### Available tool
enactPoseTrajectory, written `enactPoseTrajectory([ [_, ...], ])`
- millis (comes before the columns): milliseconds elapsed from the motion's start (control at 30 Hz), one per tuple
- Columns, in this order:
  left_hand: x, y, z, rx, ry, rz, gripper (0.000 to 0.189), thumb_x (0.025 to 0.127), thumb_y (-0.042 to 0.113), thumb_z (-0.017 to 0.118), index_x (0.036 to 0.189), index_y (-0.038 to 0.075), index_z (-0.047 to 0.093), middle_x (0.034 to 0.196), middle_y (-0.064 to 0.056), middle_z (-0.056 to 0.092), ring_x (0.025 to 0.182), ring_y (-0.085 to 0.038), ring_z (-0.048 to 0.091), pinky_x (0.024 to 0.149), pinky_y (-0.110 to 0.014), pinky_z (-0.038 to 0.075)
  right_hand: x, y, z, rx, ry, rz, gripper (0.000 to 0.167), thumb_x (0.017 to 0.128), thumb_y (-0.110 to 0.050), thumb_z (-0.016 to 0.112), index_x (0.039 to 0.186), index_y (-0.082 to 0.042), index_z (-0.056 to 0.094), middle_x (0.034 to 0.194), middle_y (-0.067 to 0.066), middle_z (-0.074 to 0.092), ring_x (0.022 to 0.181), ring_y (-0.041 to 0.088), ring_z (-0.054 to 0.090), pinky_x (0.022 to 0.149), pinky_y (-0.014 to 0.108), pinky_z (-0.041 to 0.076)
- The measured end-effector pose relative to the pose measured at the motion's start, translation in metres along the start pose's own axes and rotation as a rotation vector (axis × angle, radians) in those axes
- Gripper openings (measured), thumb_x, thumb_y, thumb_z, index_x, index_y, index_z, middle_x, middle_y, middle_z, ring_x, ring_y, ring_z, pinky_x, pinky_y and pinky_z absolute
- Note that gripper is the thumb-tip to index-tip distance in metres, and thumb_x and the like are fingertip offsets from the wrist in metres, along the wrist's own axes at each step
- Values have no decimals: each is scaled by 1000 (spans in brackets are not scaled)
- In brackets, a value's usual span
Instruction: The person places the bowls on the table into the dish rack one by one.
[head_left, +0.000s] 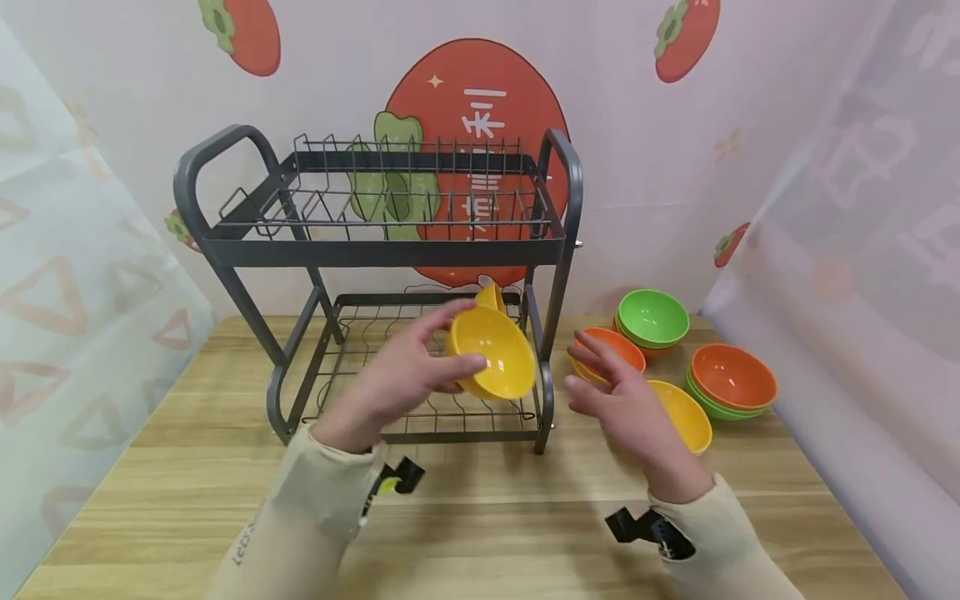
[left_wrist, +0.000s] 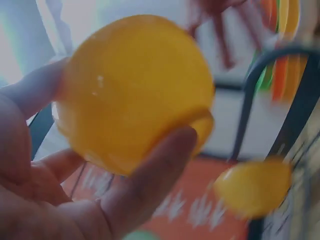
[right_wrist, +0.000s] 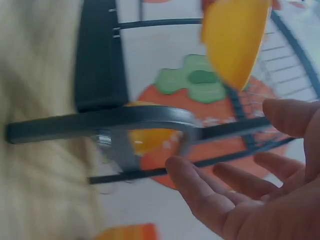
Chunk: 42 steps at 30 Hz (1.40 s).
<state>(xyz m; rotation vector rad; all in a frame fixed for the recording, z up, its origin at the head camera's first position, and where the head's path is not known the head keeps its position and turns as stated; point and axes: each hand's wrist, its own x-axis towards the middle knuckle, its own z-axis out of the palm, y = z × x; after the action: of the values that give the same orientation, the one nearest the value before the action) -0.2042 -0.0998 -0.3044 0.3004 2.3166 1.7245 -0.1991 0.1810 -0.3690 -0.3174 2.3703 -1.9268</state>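
Observation:
My left hand [head_left: 408, 367] grips a yellow bowl [head_left: 501, 354] by its side, thumb on one face and fingers behind, in front of the rack's lower tier. In the left wrist view the bowl's round yellow outside [left_wrist: 135, 90] fills much of the picture. Behind it a second yellow bowl [head_left: 491, 297] stands tilted in the lower tier of the dark two-tier dish rack [head_left: 386, 252]. To the right of the rack, my right hand [head_left: 626, 408] hangs in the air with fingers spread, holding nothing. It partly covers an orange bowl [head_left: 617, 347] and a yellow bowl [head_left: 684, 414].
A green bowl [head_left: 654, 317] tops a stack at the back right. Nearer the right wall, an orange bowl [head_left: 733, 375] sits in green ones [head_left: 718, 410]. The wooden table [head_left: 480, 533] is bordered by printed cloth walls [head_left: 637, 150]. The rack's upper tier has wire dividers [head_left: 390, 204].

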Motion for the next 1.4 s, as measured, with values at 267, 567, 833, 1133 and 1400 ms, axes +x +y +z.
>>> enactPoseTrajectory([
  [267,22,2,-37,488,210,-38,83,85,50,76,155,37,34,149,-14,34,111,-33,53,92,-55,46,21,26,27,-64,41,1,76,94,-4,69,157,-24,33,154,8,40,107,31,66,83,37,56],
  [567,60,-17,-43,557,237,-58,82,86,45,77,156,34,35,149,-16,33,112,-35,51,93,-57,47,22,23,31,-181,87,-14,74,93,-4,70,156,-21,35,151,9,45,90,24,71,76,33,57],
  [833,93,-30,-37,694,194,8,85,87,38,78,158,31,32,142,-18,36,103,-30,55,92,-47,49,22,25,29,-180,89,-8,73,93,-5,70,156,-21,36,150,9,46,88,23,72,77,33,58],
  [1133,118,-38,-26,837,115,1,83,89,36,76,158,28,31,145,-19,34,109,-32,53,93,-44,50,22,25,31,-180,95,0,72,94,-6,69,156,-23,37,149,8,48,86,22,71,72,42,57],
  [1400,128,-44,-20,827,104,-10,85,89,39,75,159,28,28,143,-16,35,106,-30,51,93,-43,49,22,25,31,-186,98,0,72,94,-8,70,155,-24,38,149,7,48,84,20,71,72,40,57],
])
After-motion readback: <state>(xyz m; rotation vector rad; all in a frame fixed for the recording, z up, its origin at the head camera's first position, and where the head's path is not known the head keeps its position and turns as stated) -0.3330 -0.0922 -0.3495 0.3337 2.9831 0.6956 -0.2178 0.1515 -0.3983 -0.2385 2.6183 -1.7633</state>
